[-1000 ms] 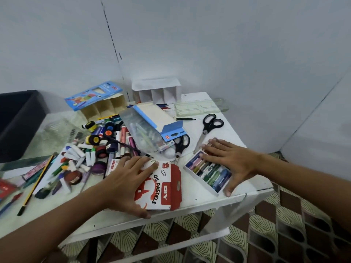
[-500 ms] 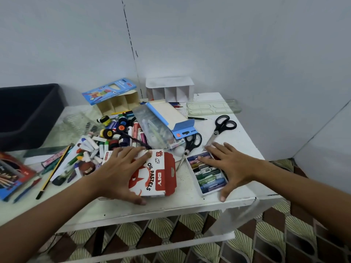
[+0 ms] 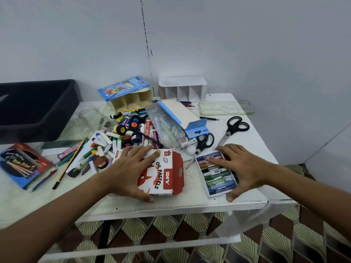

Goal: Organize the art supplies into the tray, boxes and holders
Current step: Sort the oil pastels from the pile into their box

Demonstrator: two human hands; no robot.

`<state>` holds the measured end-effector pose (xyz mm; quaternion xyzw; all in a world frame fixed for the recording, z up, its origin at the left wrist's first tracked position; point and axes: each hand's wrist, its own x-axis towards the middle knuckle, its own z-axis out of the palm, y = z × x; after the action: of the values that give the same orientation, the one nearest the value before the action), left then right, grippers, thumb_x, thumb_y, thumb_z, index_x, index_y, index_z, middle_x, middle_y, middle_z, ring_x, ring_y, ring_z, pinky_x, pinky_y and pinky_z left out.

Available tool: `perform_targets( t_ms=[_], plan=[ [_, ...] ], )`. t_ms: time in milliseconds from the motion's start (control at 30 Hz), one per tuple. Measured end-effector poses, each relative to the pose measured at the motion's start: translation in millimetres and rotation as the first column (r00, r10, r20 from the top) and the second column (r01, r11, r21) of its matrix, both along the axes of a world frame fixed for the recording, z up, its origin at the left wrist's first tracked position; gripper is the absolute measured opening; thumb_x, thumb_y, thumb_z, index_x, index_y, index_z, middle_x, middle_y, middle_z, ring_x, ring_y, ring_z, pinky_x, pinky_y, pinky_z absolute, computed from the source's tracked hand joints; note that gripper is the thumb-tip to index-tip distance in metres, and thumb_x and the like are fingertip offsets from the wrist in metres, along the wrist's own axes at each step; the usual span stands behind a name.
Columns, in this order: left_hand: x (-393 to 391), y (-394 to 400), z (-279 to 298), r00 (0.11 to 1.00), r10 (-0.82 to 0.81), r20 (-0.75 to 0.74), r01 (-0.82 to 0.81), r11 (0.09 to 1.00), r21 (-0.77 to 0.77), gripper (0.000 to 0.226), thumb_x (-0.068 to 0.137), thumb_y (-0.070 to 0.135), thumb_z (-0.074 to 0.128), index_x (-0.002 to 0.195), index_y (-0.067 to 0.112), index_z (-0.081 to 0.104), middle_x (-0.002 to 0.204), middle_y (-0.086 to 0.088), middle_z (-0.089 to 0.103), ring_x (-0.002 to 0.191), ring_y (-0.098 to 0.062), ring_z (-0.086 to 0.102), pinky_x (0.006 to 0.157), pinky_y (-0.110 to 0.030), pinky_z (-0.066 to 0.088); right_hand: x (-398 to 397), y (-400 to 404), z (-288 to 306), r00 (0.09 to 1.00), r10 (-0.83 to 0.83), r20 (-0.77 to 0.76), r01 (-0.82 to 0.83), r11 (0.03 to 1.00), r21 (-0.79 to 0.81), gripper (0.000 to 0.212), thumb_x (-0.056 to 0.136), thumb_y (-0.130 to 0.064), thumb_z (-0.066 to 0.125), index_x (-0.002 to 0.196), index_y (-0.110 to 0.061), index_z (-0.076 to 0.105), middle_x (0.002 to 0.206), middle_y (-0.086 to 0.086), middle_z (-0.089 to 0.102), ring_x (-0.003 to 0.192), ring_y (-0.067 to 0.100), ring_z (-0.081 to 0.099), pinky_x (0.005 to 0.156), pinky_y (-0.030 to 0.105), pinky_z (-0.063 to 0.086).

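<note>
- The white table (image 3: 252, 149) carries everything; its front edge runs below both hands and its right rear corner meets the wall.
- A black tray (image 3: 36, 109) sits at the table's left rear corner, tilted, its open inside showing nothing.
- A white three-slot holder (image 3: 183, 90) stands at the rear edge, beside a tan three-slot holder (image 3: 131, 101) with a blue coloured-pencil box (image 3: 124, 88) resting on top.
- A blue-and-white box (image 3: 182, 118) lies open near the middle, a clear plastic insert (image 3: 165, 128) of pens sliding out of it.
- The red-and-white oil pastels box (image 3: 167, 173) lies flat near the front edge; the left hand (image 3: 131, 171) rests on it with fingers spread and nearly straight, thumb at the box's near edge.
- The white pastel tray (image 3: 216, 173), full of mixed sticks, lies toward the front right corner; the right hand (image 3: 245, 168) frames it loosely, fingers laid over its far end, thumb at its near end.
- A red-and-blue pencil pack (image 3: 20, 164) lies at the left edge.
- A clear palette (image 3: 226, 108) lies near the right rear corner.
- Two black scissors lie right of centre: one pair (image 3: 235, 128) apart, another (image 3: 203, 145) just beside the pastel tray.
- A heap of paint tubes, pots and markers (image 3: 121, 137) fills the middle left.
- A yellow-and-black pencil (image 3: 68, 164) lies slanted left of the heap.
</note>
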<state>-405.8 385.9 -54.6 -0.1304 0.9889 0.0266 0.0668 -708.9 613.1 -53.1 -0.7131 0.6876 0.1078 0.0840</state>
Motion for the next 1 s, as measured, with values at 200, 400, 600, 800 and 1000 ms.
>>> perform_targets(
  t_ms=[200, 400, 600, 800, 1000],
  plan=[
    [8, -3, 3, 1.000, 0.018, -0.001, -0.018, 1.000, 0.021, 0.132, 0.055, 0.100, 0.043, 0.156, 0.026, 0.001, 0.162, -0.007, 0.005, 0.145, -0.025, 0.000, 0.114, -0.039, -0.009, 13, -6, 4, 1.000, 0.024, 0.017, -0.023, 0.999, -0.043, 0.121, 0.060, -0.094, 0.049, 0.155, -0.030, 0.008, 0.156, 0.011, 0.011, 0.139, 0.024, 0.004, 0.111, 0.031, 0.005],
    [14, -3, 0, 0.999, 0.043, 0.010, -0.043, 0.999, 0.021, 0.132, 0.056, 0.097, 0.048, 0.156, 0.026, 0.000, 0.162, -0.008, 0.003, 0.146, -0.025, -0.002, 0.113, -0.038, -0.011, 19, -12, 10, 1.000, 0.018, 0.022, -0.018, 1.000, -0.012, 0.122, 0.061, -0.092, 0.050, 0.155, -0.029, 0.005, 0.156, 0.008, 0.009, 0.139, 0.022, 0.005, 0.117, 0.036, 0.013],
    [13, -3, -1, 0.999, 0.054, 0.011, -0.054, 0.998, 0.032, 0.132, 0.056, 0.098, 0.047, 0.156, 0.026, 0.000, 0.162, -0.007, 0.004, 0.146, -0.026, -0.002, 0.113, -0.037, -0.011, 29, -20, 11, 0.998, 0.025, 0.054, -0.021, 0.997, -0.068, 0.123, 0.059, -0.094, 0.050, 0.154, -0.029, 0.010, 0.154, 0.009, 0.016, 0.139, 0.022, 0.011, 0.115, 0.037, 0.016],
    [12, -3, 1, 0.999, 0.049, 0.013, -0.049, 0.998, 0.042, 0.131, 0.056, 0.098, 0.045, 0.155, 0.028, -0.003, 0.162, -0.005, 0.001, 0.146, -0.024, -0.004, 0.113, -0.039, -0.012, 46, -39, 18, 0.994, 0.082, 0.076, -0.074, 0.992, -0.101, 0.121, 0.058, -0.093, 0.051, 0.154, -0.032, 0.010, 0.155, 0.008, 0.013, 0.140, 0.022, 0.009, 0.115, 0.037, 0.011],
    [15, -3, 6, 0.999, 0.042, -0.009, -0.042, 0.999, 0.036, 0.130, 0.057, 0.096, 0.047, 0.155, 0.028, -0.003, 0.162, -0.005, 0.001, 0.145, -0.022, -0.006, 0.112, -0.038, -0.013, 56, -54, 17, 0.993, 0.095, 0.067, -0.089, 0.992, -0.084, 0.120, 0.058, -0.093, 0.049, 0.153, -0.034, 0.007, 0.157, 0.007, 0.009, 0.142, 0.024, 0.006, 0.117, 0.043, 0.010]
  ],
)
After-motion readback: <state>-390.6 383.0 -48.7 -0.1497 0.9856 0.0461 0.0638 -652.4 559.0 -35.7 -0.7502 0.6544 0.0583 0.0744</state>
